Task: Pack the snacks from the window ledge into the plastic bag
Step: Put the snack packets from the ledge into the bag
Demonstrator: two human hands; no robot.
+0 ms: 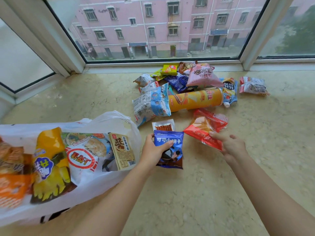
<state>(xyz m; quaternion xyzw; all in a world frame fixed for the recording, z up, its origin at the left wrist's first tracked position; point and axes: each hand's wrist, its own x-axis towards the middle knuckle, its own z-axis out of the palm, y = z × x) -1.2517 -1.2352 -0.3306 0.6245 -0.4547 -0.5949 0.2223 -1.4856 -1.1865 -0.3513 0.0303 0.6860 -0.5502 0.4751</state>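
At the far left the white plastic bag (112, 120) lies on its side on the marble window ledge (255, 150), already filled with a yellow packet (49, 160) and a tan sachet (122, 151), its mouth facing the hands. Just right of it the left hand (151, 149) has its grip curled round a blue biscuit packet (170, 150), thumb across the front, with a small clear sachet (163, 126) lying just behind. Further right the right hand (230, 145) pinches the near edge of a red packet (206, 128), while the remaining snacks, among them an orange crisp tube (194, 99) and a pink bag (201, 75), lie heaped near the window.
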